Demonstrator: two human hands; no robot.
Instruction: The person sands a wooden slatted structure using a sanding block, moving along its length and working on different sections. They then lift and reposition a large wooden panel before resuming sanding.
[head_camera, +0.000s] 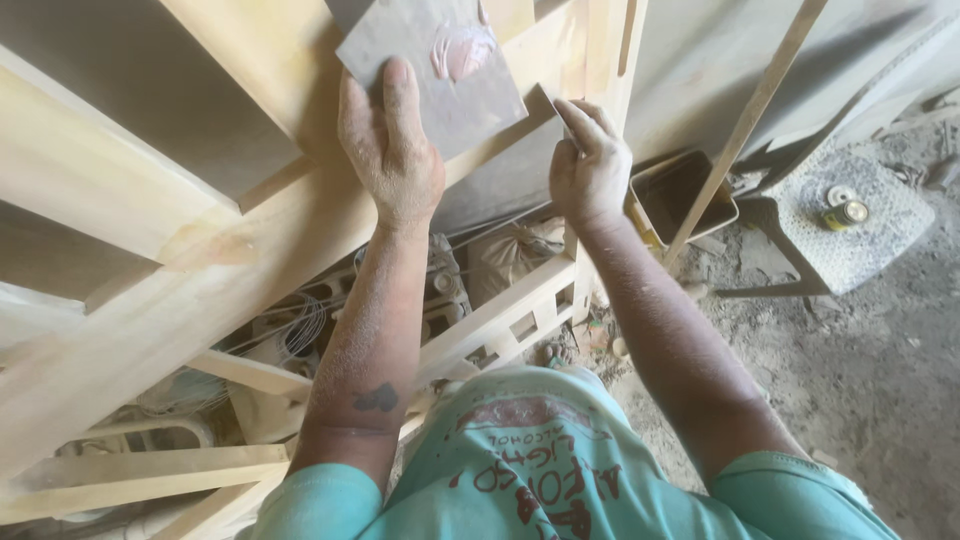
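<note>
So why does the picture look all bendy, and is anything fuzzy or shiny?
Head view: the wide lens bows the wooden frame near the edges; soft daylight, no hard glare, a faint sheen on the sandpaper sheet under the left hand; the right hand and dusty forearms look sharp; the teal shirt at the bottom, close to the lens, looks stretched.

Both bare, dust-covered arms reach up and forward. The left hand (388, 140) is raised with fingers extended flat, palm away. The right hand (590, 165) is loosely curled, fingers bent inward.
</note>
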